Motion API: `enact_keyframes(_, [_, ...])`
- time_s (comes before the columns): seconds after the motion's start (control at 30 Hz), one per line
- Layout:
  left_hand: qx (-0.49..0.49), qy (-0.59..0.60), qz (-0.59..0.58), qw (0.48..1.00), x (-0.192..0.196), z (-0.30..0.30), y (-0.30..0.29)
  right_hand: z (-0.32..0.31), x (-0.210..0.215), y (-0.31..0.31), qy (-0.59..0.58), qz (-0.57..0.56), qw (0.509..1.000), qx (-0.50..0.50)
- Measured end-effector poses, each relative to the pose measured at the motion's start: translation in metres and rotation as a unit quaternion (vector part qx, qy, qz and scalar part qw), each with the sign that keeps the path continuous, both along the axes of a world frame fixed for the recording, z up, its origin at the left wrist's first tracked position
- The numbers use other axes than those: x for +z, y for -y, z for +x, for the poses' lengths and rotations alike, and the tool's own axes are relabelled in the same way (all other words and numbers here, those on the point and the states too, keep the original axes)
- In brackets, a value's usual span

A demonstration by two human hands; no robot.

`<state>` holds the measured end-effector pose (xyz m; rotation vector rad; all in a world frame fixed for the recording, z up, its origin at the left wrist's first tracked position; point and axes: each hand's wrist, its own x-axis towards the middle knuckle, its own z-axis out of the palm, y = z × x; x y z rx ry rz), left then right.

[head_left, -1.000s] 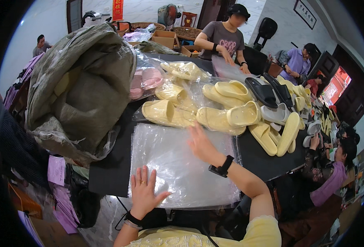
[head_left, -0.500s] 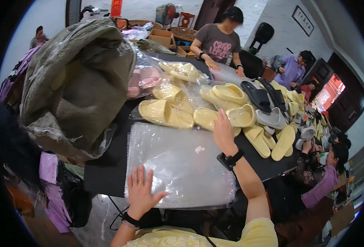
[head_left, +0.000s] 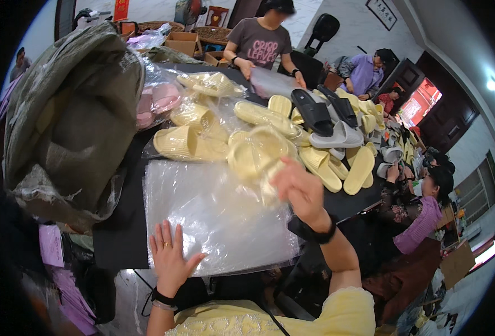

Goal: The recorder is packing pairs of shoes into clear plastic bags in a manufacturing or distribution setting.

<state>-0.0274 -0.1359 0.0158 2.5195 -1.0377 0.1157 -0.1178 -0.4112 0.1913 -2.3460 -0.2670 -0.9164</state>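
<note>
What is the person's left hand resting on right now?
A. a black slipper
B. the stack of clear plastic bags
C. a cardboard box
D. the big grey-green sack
B: the left hand lies flat, fingers spread, on the stack of clear plastic bags on the dark table, while the right hand holds a pale yellow slipper.

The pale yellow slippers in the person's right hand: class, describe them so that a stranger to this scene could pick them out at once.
Start at the dark table and find the stack of clear plastic bags under the left hand. Just beyond its far edge, the right hand lifts the pale yellow slippers. Unlike the slippers lying in the heap behind, this pair is raised and motion-blurred.
</note>
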Motion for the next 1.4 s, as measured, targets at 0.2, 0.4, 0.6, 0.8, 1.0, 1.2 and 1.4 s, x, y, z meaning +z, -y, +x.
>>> enact_keyframes(0.2, [-0.013,0.009,-0.013,1.000,0.000,0.000,0.003,-0.101,-0.023,0.011,0.015,0.000,0.994,-0.107])
enact_keyframes(0.4, [-0.020,0.007,0.005,1.000,0.002,0.000,0.002,-0.166,-0.041,0.012,-0.285,-0.102,0.883,-0.360])
enact_keyframes(0.6, [-0.007,0.035,0.020,0.999,-0.003,0.001,0.005,-0.195,-0.090,-0.006,-0.350,-0.101,0.857,-0.365])
enact_keyframes(0.8, [-0.021,0.041,0.048,0.998,-0.004,0.000,0.010,-0.227,-0.081,-0.023,-0.228,0.036,0.765,-0.601])
enact_keyframes(1.0, [-0.006,0.062,0.059,0.996,-0.007,-0.001,0.008,-0.279,-0.114,-0.041,-0.316,0.561,0.633,-0.429])
enact_keyframes(1.2, [-0.009,0.058,0.066,0.996,-0.008,-0.001,0.006,-0.259,-0.163,-0.065,-0.240,0.667,0.588,-0.389])
enact_keyframes(1.4, [-0.010,0.052,0.063,0.997,-0.007,-0.001,0.007,-0.241,-0.186,-0.087,0.037,0.837,0.433,-0.333])
